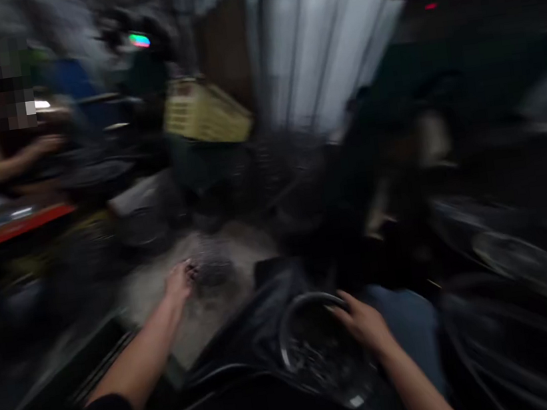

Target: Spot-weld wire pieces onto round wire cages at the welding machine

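Observation:
My right hand point(364, 324) grips the rim of a round metal bowl point(287, 338) at my lap, its fingers hooked over the edge. Small dark, shiny pieces point(319, 364) lie inside the bowl; blur hides their kind. Stretched forward, my left hand point(180, 281) has its fingers curled, with something small and dark at the fingertips that I cannot make out. Just beyond that hand is a blurred grey heap or container point(213, 260) on the pale floor point(188, 324). Dark cloth point(268, 320) covers my lap beside the bowl.
A yellow plastic crate point(206, 113) stands tilted ahead. At left, another person's arm point(16, 161) reaches over a red-edged table point(19, 228). Large dark round tubs point(517, 334) fill the right side. A green box-like edge point(75, 379) lies at lower left.

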Demonstrator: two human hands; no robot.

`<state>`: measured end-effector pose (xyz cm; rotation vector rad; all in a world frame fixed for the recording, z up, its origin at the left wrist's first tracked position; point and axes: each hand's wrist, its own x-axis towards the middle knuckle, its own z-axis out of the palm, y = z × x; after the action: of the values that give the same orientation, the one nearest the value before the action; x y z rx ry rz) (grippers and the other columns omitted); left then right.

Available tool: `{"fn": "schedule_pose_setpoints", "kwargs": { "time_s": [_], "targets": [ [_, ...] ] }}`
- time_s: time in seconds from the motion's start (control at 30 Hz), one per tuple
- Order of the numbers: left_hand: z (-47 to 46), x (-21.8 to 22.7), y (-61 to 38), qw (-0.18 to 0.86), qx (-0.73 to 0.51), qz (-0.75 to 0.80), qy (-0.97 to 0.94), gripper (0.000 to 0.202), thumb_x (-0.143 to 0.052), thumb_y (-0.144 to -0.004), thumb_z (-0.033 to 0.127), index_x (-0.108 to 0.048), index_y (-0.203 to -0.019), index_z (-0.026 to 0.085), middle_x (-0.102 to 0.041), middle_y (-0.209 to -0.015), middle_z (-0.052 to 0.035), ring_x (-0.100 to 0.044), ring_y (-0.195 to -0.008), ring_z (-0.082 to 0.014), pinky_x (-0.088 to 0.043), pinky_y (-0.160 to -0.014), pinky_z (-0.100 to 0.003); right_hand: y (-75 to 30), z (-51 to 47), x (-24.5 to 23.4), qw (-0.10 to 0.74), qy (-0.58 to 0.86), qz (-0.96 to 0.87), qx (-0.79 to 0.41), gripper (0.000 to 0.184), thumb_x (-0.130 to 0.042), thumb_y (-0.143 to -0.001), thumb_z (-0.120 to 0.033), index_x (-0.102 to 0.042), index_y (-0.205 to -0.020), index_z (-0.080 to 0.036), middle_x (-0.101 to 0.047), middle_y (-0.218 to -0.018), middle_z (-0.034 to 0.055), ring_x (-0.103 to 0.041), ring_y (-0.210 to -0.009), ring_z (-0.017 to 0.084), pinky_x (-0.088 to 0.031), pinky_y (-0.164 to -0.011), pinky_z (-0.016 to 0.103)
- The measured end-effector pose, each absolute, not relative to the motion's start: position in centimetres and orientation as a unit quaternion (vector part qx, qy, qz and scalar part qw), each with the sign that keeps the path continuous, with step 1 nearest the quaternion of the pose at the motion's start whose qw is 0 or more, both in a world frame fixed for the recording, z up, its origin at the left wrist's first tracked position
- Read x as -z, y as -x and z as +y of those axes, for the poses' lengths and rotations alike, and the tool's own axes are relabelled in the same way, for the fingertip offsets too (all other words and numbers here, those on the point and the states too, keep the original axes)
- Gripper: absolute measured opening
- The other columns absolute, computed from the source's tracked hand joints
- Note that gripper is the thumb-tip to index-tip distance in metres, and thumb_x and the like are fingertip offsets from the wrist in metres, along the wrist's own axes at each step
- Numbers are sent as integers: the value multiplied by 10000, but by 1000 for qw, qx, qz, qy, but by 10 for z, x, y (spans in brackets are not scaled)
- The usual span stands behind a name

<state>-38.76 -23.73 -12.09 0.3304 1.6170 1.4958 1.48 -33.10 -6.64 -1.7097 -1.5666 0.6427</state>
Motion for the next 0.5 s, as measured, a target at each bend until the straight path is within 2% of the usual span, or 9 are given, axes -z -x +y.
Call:
{"fn": "schedule_pose_setpoints", "kwargs": {
  "time_s": [0.07,0.1,0.2,0.23,0.3,0.4,0.5],
  "targets": [
    [-190,124,314,526,-545,620,-207,196,-668,-830,237,-620,-974,112,-650,-792,-13,-620,-652,-96,-480,-574,-200,-21,-331,81,348,693,-595,-212,320,-599,-949,-380,-601,-1220,-208,-601,-1258,80,-623,-1058,223,-547,-889,415],
    [-172,123,276,563,-517,594,-250,252,-718,-760,224,-624,-970,121,-658,-748,-2,-628,-627,-100,-463,-550,-190,-27,-324,91,341,703,-592,-199,333,-600,-949,-381,-598,-1221,-191,-606,-1246,81,-626,-1048,225,-549,-883,421],
    [-150,118,172,648,-424,514,-368,562,-833,-567,259,-642,-1080,130,-719,-763,-23,-673,-662,-134,-491,-591,-206,-54,-301,118,321,707,-605,-177,283,-660,-908,-375,-653,-1101,-169,-681,-1087,63,-661,-937,189,-558,-844,392],
    [-152,117,144,666,-387,498,-399,634,-855,-527,279,-648,-1106,124,-732,-782,-34,-678,-682,-136,-500,-617,-210,-64,-297,124,322,707,-607,-167,299,-741,-833,-344,-679,-1083,-193,-708,-1062,59,-668,-942,197,-554,-861,363],
    [-163,116,106,685,-313,479,-451,692,-879,-484,316,-670,-1110,110,-748,-822,-47,-680,-718,-132,-506,-662,-207,-86,-294,133,331,718,-598,-136,374,-782,-757,-271,-693,-1117,-216,-729,-1099,66,-668,-1012,220,-533,-919,345],
    [-179,121,82,689,-207,471,-511,720,-894,-455,356,-696,-1098,99,-758,-863,-57,-686,-752,-148,-516,-692,-216,-133,-305,140,354,773,-522,-71,436,-652,-821,-245,-640,-1251,-176,-682,-1241,124,-621,-1155,268,-478,-1021,407],
    [-182,127,85,692,-170,488,-504,780,-901,-450,366,-680,-1151,105,-765,-891,-65,-700,-777,-166,-542,-726,-230,-196,-334,144,356,847,-394,-13,489,-530,-855,-238,-574,-1319,-92,-646,-1274,195,-597,-1192,305,-459,-1036,464]
  ]
}}
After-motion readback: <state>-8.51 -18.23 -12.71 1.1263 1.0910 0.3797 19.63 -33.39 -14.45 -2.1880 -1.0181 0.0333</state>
